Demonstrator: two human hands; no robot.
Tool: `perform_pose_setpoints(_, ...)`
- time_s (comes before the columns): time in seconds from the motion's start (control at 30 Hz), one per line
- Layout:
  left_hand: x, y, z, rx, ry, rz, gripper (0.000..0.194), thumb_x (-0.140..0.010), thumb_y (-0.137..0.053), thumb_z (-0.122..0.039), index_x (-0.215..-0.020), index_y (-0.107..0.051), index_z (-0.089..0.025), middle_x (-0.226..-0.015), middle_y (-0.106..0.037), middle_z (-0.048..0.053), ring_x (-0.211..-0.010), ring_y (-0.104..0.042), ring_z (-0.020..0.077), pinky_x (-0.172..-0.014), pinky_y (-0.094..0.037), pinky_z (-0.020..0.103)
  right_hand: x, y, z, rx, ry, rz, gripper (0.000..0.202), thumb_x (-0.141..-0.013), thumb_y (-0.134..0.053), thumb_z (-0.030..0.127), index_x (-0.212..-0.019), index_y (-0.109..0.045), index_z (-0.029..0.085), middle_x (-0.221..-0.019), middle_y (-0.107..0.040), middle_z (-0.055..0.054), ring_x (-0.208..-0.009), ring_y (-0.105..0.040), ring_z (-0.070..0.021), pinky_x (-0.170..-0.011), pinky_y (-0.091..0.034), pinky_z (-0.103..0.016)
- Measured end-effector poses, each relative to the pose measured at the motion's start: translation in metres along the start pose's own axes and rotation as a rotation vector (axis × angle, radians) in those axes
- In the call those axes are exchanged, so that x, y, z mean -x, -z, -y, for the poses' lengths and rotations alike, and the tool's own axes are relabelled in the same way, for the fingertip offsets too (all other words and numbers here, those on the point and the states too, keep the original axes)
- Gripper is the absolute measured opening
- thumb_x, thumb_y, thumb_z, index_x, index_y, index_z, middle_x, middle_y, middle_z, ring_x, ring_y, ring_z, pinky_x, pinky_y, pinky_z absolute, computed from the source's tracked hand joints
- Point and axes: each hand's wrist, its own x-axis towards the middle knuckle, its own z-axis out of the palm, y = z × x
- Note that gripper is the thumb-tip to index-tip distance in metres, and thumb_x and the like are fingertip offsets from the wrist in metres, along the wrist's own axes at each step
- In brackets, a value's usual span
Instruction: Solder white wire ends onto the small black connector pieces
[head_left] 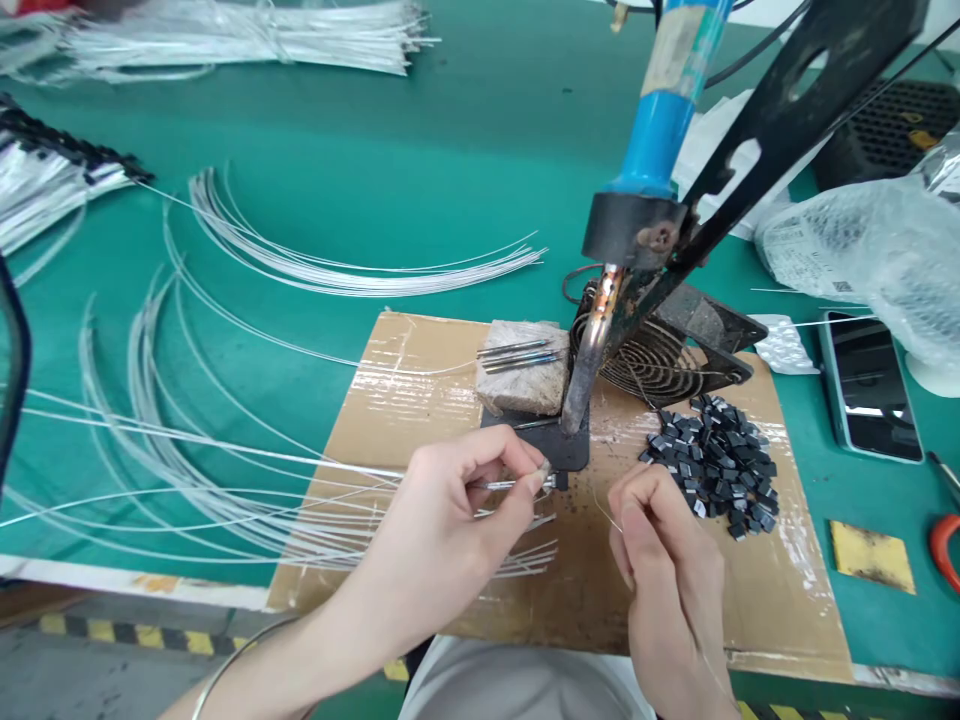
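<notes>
My left hand (465, 510) pinches the end of a thin white wire, with a small black connector (559, 481) just beyond its fingertips, below the soldering iron's tip (581, 395). My right hand (667, 570) is closed on a fine strand of solder (606, 513), to the right of the left hand. The blue-handled iron (651, 140) hangs tip down from a black metal bracket. Behind my left fingers sits a worn block (521, 380) with several thin metal rods on it. Loose white wires (187, 490) spread leftward under my left hand.
A pile of small black connectors (716, 465) lies right on the cardboard (420, 400). Behind it stands a black fan (667, 345). A phone (872, 385), yellow sponge (871, 556) and plastic bag (862, 250) are at the right. More wire bundles (360, 275) lie at the left and back.
</notes>
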Motion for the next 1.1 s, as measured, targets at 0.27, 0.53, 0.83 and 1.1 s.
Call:
perform_pose_setpoints(0.27, -0.010, 0.001, -0.001, -0.062, -0.012, -0.009, 0.020, -0.085, -0.060, -0.030, -0.073, -0.068, -0.017, -0.082, -0.076, 0.007, -0.070, -0.064, 0.0174, -0.060, -0.048, 0.027, -0.003, 0.006, 0.007, 0.036, 0.007, 0.082, 0.035, -0.110, -0.041, 0.034, -0.078, -0.050, 0.023, -0.066, -0.046, 0.005, -0.057, -0.042, -0.0113, -0.056, -0.033, -0.028)
perform_pose_setpoints(0.53, -0.010, -0.001, -0.001, -0.056, 0.006, -0.001, 0.020, -0.084, -0.060, -0.031, -0.072, -0.068, -0.017, -0.081, -0.075, 0.007, -0.069, -0.065, 0.0180, -0.059, -0.049, 0.028, -0.001, 0.000, 0.021, -0.492, -0.184, 0.316, 0.033, -0.106, -0.058, 0.041, -0.086, -0.076, 0.023, -0.082, -0.072, -0.001, -0.070, -0.070, -0.0121, -0.068, -0.057, -0.023)
perform_pose_setpoints(0.83, -0.009, 0.001, 0.000, -0.013, 0.002, 0.013, 0.018, -0.085, -0.060, -0.028, -0.073, -0.069, -0.017, -0.079, -0.075, 0.006, -0.070, -0.066, 0.0170, -0.062, -0.052, 0.027, 0.000, -0.007, 0.017, -0.411, -0.199, 0.121, 0.010, -0.104, -0.062, 0.028, -0.108, -0.070, 0.031, -0.093, -0.074, 0.003, -0.076, -0.070, -0.0097, -0.074, -0.060, -0.019)
perform_pose_setpoints(1.1, -0.005, 0.004, -0.002, -0.016, 0.005, 0.009, 0.017, -0.085, -0.062, -0.028, -0.074, -0.068, -0.017, -0.080, -0.075, 0.006, -0.070, -0.064, 0.0159, -0.061, -0.050, 0.025, -0.006, 0.000, 0.008, -0.101, -0.174, 0.144, 0.033, -0.102, -0.061, 0.045, -0.079, -0.063, 0.022, -0.066, -0.054, 0.003, -0.058, -0.047, -0.0116, -0.052, -0.038, -0.024)
